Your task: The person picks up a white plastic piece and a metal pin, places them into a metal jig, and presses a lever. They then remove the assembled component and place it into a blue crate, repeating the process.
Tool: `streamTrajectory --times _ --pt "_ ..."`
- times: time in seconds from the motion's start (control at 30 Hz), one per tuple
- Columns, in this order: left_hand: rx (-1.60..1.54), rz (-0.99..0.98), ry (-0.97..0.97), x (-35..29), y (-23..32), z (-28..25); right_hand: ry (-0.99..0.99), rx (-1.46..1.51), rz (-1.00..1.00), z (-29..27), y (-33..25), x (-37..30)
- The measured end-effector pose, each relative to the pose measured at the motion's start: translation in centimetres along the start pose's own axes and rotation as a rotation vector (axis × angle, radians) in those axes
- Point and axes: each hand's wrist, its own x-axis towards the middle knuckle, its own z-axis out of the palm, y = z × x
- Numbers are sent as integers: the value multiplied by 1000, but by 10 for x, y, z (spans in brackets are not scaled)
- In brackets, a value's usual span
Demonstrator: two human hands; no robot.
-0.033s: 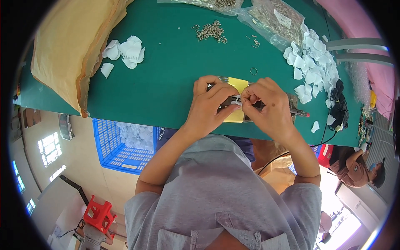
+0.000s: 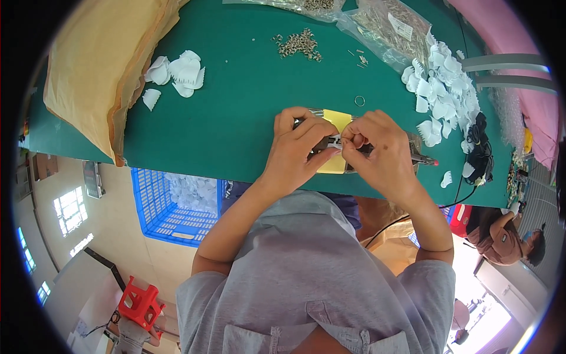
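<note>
Pinching a small white piece [image 2: 336, 140] between the fingertips of both hands, close to the near edge of the green tabletop [image 2: 236, 106], right of its middle. Left hand [image 2: 295, 147] curling narrow around the piece from the left, thumb and forefinger closed on it; right hand [image 2: 380, 150] meeting it from the right, fingertips also closed on the same piece, apparently steadying it for fine work at close range. Keeping both hands over a yellow pad [image 2: 337, 121], probably so that small parts show against it and do not roll off. Hard to tell whether anything metal sits between the fingertips: too small.

Lying just right of the right hand, a dark tool with a red tip [image 2: 425, 158], pointing toward the right edge, within easy reach. Heaping white fan-shaped pieces [image 2: 442, 94] along the right side of the tabletop, close to the working spot; a smaller group of the same pieces [image 2: 177, 74] toward the far left, beside a tan sack [image 2: 100, 71] on the left corner. Resting near the far edge, a loose pile of small metal parts [image 2: 299, 44], clear plastic bags [image 2: 389, 29] of more parts, and a single metal ring [image 2: 359, 101] just beyond the yellow pad. Standing below the near edge, a blue crate [image 2: 171, 206] holding more white pieces.
</note>
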Motion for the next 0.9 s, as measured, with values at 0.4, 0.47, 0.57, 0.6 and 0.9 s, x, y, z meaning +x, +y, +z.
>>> streamTrajectory --times 0.4,0.47,0.57,0.6,0.9 --pt "7 -6 -8 0 1 -3 -157 28 236 -4 -9 8" --pt "-3 -2 4 0 1 -2 -139 92 248 -5 -9 1" --pt "-17 5 12 0 0 -1 -63 46 204 -4 -8 -9" --pt "-20 7 13 -1 0 -1 -7 47 201 -4 -10 -12" --pt "1 9 22 2 0 0 188 14 -74 9 0 -9"
